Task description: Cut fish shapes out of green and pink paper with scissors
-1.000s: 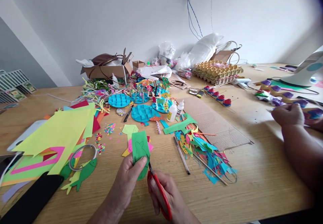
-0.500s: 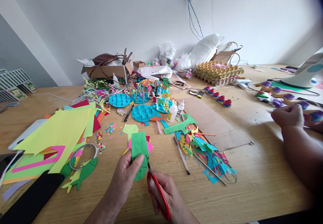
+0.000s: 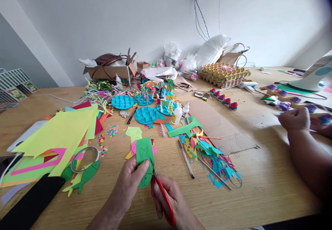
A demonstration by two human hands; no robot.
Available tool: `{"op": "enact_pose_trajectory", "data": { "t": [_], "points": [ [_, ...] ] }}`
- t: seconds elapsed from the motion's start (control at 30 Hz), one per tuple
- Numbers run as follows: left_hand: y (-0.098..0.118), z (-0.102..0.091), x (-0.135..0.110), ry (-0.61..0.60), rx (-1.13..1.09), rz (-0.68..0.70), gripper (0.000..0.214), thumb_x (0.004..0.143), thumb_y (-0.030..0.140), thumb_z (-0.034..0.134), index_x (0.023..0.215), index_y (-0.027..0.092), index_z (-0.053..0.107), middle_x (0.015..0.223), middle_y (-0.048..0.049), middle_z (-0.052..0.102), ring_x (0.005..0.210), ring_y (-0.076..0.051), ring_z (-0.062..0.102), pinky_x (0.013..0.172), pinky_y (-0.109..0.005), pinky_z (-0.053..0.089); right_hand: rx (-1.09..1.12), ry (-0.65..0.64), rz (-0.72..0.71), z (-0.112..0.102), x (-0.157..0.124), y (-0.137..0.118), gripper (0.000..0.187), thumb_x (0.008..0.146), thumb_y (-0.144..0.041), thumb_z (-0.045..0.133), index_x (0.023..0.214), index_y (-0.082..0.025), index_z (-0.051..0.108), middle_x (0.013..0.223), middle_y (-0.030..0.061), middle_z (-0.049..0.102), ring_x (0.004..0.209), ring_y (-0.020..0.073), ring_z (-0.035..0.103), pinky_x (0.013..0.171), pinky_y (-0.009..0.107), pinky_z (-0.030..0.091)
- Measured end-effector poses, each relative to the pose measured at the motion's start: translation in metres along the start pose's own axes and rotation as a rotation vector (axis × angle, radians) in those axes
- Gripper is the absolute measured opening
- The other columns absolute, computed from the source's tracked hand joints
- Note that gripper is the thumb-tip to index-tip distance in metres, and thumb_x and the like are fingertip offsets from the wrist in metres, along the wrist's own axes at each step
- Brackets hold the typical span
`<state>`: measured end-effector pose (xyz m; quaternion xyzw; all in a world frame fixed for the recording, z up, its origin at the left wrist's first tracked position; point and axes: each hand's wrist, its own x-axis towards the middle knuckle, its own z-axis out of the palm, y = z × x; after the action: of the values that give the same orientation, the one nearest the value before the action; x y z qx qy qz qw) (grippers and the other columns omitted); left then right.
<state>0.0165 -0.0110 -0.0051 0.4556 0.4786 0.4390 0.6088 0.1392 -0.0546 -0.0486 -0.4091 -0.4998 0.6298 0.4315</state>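
Observation:
My left hand [image 3: 129, 178] pinches a strip of green paper [image 3: 145, 147] with a fish outline drawn on it, thumb on top. In my right hand [image 3: 171, 192] is a pair of red-handled scissors [image 3: 167, 202], its blades at the right edge of the green strip. Part of the blades is hidden by the paper. Just beyond the strip lie pale yellow-green paper [image 3: 133, 132] and pink paper pieces [image 3: 155, 149]. A cut-out green fish [image 3: 89, 175] rests on the table to the left, beside a roll of tape [image 3: 98, 154].
Sheets of coloured paper [image 3: 59, 129] are stacked at left. Paper scraps [image 3: 218, 164], a pen [image 3: 186, 161] and flat cardboard [image 3: 220, 128] lie to the right. Glue bottles [image 3: 177, 115] stand near blue round crafts [image 3: 147, 115]. Another person's hand [image 3: 295, 121] is at far right.
The green strip has tilted slightly and shifted a little down and right, with the scissors still at its right edge. Both hands stay almost in place.

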Motion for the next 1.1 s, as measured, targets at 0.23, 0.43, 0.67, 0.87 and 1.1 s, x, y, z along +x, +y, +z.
{"op": "enact_pose_trajectory", "data": {
  "t": [0.23,0.43,0.67,0.87,1.1],
  "points": [
    [0.001,0.0,-0.002,-0.015,-0.001,-0.002,0.018,0.076,0.034,0.059,0.077,0.017,0.064,0.059,0.004,0.052,0.06,-0.012,0.044,0.057,-0.019,0.039,-0.017,0.008,-0.011,-0.001,0.0,0.001,0.049,0.083,-0.062,0.039,0.059,-0.019,0.037,0.041,-0.0076,0.036,0.031,0.0042,0.031,0.031,0.015,0.024],
    [0.001,-0.001,-0.001,-0.012,-0.003,-0.026,0.018,0.075,0.033,0.06,0.067,0.017,0.058,0.056,0.0047,0.05,0.06,-0.013,0.045,0.058,-0.02,0.039,-0.055,-0.005,-0.013,-0.003,-0.002,0.003,0.05,0.083,-0.062,0.039,0.059,-0.019,0.038,0.041,-0.0072,0.037,0.031,0.0043,0.033,0.031,0.015,0.023],
    [0.0,-0.002,0.0,0.01,0.038,0.024,0.017,0.075,0.035,0.058,0.072,0.018,0.059,0.058,0.0043,0.051,0.065,-0.015,0.049,0.061,-0.021,0.04,-0.075,0.006,0.002,-0.002,-0.002,0.003,0.051,0.082,-0.064,0.039,0.059,-0.019,0.039,0.04,-0.0067,0.038,0.031,0.0049,0.033,0.031,0.015,0.023],
    [0.004,0.0,-0.001,0.052,0.116,0.048,0.02,0.074,0.035,0.058,0.073,0.016,0.063,0.059,0.0023,0.054,0.06,-0.015,0.047,0.056,-0.022,0.039,-0.058,0.017,0.025,0.0,-0.001,-0.008,0.052,0.08,-0.066,0.04,0.058,-0.019,0.04,0.038,-0.0064,0.038,0.032,0.006,0.034,0.034,0.016,0.025],
    [0.007,0.001,-0.003,0.081,0.205,0.097,0.019,0.072,0.033,0.058,0.075,0.016,0.066,0.057,0.0031,0.052,0.052,-0.012,0.041,0.051,-0.021,0.036,-0.012,-0.05,-0.006,-0.002,-0.003,-0.007,0.049,0.081,-0.064,0.04,0.064,-0.018,0.043,0.043,-0.006,0.041,0.036,0.0074,0.036,0.037,0.018,0.028]
  ]
}}
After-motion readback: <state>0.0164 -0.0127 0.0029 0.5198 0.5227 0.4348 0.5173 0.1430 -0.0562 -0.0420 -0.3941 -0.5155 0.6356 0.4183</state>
